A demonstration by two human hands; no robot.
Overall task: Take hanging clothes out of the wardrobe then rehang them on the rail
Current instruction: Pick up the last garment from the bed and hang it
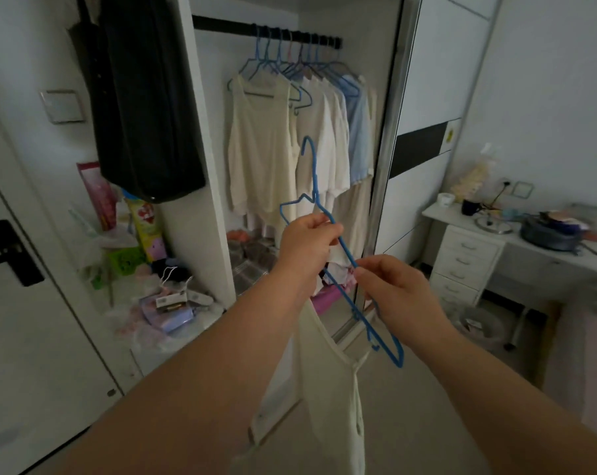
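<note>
In front of the open wardrobe I hold a blue wire hanger [345,248] tilted, its hook pointing up. My left hand [307,241] grips its upper shoulder and a fold of cream cloth. My right hand [393,286] pinches the hanger's bar lower down. A cream strappy top [327,389] dangles from the hanger's lower end and from my left hand. Inside the wardrobe, a black rail [228,24] carries several blue hangers with cream, white and pale blue garments [290,138].
A black garment bag [146,97] hangs on the wardrobe's left panel. Bags and clutter [142,255] pile on the floor at left beside a white door [22,303]. A white desk [468,231] with drawers, cups and pans stands at right. The sliding mirror door [389,132] borders the opening.
</note>
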